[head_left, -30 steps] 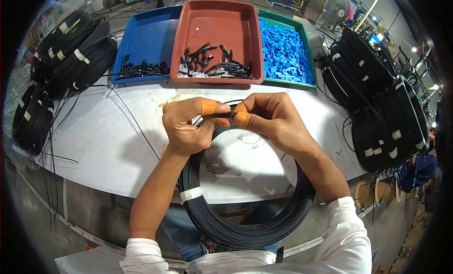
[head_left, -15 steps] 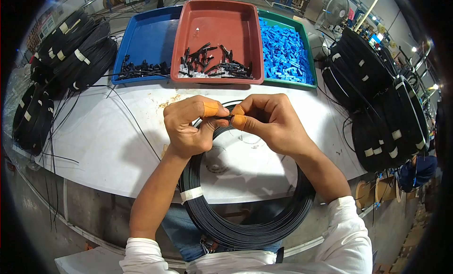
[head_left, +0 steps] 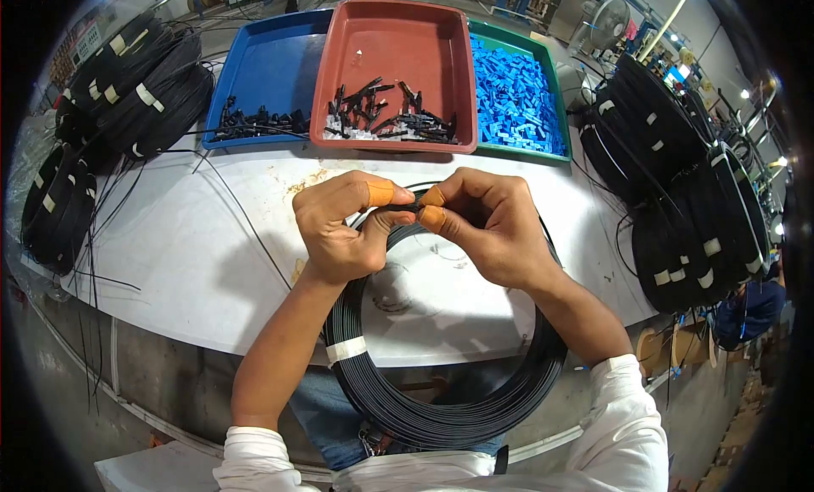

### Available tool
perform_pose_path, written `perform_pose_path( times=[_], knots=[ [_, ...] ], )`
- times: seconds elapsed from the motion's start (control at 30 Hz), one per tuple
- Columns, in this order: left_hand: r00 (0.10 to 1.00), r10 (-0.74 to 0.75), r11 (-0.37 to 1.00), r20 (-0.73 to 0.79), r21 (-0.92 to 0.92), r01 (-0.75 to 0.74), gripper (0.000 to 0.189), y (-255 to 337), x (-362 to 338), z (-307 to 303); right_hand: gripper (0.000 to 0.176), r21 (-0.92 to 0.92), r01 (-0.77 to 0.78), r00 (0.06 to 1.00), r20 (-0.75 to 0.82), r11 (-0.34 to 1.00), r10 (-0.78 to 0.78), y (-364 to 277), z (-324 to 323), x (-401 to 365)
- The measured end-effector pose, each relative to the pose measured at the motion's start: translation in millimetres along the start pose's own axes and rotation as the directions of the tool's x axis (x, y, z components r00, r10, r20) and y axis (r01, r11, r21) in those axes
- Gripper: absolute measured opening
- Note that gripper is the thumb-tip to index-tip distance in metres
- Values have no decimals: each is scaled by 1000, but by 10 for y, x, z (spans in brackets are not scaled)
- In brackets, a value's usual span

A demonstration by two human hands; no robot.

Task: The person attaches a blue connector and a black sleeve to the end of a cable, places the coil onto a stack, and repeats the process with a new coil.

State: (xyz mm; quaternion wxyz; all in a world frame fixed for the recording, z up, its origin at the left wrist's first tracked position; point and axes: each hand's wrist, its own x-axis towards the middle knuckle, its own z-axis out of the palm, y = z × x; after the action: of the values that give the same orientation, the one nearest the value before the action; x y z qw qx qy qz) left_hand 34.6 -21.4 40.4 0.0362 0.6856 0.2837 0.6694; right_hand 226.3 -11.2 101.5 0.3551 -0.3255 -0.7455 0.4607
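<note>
My left hand (head_left: 339, 229) is closed, its thumb and forefinger pinching a small black piece (head_left: 404, 207), which looks like a cable end or slim connector. From the other side, the thumb and forefinger of my right hand (head_left: 496, 225) pinch its tip. Orange tape wraps fingertips on both hands. Under my forearms lies a large coil of black cable (head_left: 449, 420), bound with a white tape band (head_left: 346, 349). It rests partly on the white table (head_left: 254, 314) and overhangs its near edge. Most of the small piece is hidden by my fingers.
Behind my hands stand a blue tray (head_left: 271, 68) with black parts, a red tray (head_left: 398, 51) with black and white pieces, and a green tray (head_left: 560, 111) full of blue pieces. Black cable coils (head_left: 153, 94) are stacked at left, and more coils (head_left: 678, 195) at right.
The right fingertips have shifted very slightly right, and more of the black piece shows between the hands. The left hand holds its place.
</note>
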Motion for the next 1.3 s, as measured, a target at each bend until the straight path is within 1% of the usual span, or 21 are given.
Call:
perform_pose_path(
  times=[0.17,0.3,0.37,0.47,0.53,0.57,0.6,0.67,0.7,0.73,0.77,0.8,0.87,0.93,1.0,1.03,1.07,1.17,1.23,1.27,1.3],
  knots=[
    [998,55,997,-9,55,-55,13,-15,6,4,12,-8,8,1000,23,1000,-8,61,9,29],
    [1000,19,998,-8,55,-19,11,-5,6,7,13,2,-24,999,37,1000,24,45,19,39],
    [998,28,999,-57,20,-27,21,-8,25,30,12,11,-38,998,50,999,37,44,27,48],
    [996,35,999,-85,2,-35,21,-29,33,40,14,82,-7,999,50,997,3,72,42,48],
    [995,17,1000,-95,24,-15,21,-38,22,27,20,-44,137,991,19,990,-136,105,26,37],
    [994,1,999,-106,48,4,22,-43,21,17,20,-43,140,990,20,989,-139,101,1,35],
    [994,2,999,-105,51,3,22,-39,13,15,23,-108,192,981,41,976,-188,93,-33,31],
    [985,-128,990,-119,40,133,21,-23,-4,13,27,-171,251,968,65,953,-243,89,-46,44],
    [986,-121,991,-117,42,126,21,-19,-2,4,27,-200,269,962,7,942,-273,119,-42,54],
    [977,-181,983,-110,18,184,17,-16,-2,-3,27,-231,283,952,-51,931,-302,147,-43,58],
    [965,-241,970,-100,-8,242,14,-14,-4,-4,23,-311,306,934,-83,900,-347,161,-41,62],
    [968,-233,972,-98,-11,233,14,-21,-13,0,23,-316,310,931,-88,897,-353,182,-41,62],
    [954,-283,959,-101,-25,282,14,-36,-31,7,19,-410,445,864,-38,796,-502,199,-30,57],
    [953,-284,959,-109,-22,283,14,-19,-18,16,16,-441,452,845,-66,775,-530,179,32,69],
    [946,-310,951,-95,-20,310,20,-6,-18,35,17,-570,581,685,-44,582,-727,258,66,134],
    [952,-293,954,-88,43,297,17,41,-1,37,20,-601,633,633,39,487,-774,257,89,190],
    [951,-295,954,-91,34,299,17,55,9,39,24,-605,688,537,56,399,-841,304,114,271],
    [920,-385,917,-73,-144,373,17,72,22,15,24,-598,668,573,35,442,-819,231,125,241],
    [899,-437,891,-18,-144,431,18,58,9,14,25,-546,686,582,14,482,-813,286,96,221],
    [883,-469,875,7,-132,466,18,71,17,23,25,-541,689,583,16,483,-813,314,81,220],
    [834,-549,799,52,-261,542,21,64,22,40,26,-574,706,542,60,415,-838,337,50,230]
  ],
)
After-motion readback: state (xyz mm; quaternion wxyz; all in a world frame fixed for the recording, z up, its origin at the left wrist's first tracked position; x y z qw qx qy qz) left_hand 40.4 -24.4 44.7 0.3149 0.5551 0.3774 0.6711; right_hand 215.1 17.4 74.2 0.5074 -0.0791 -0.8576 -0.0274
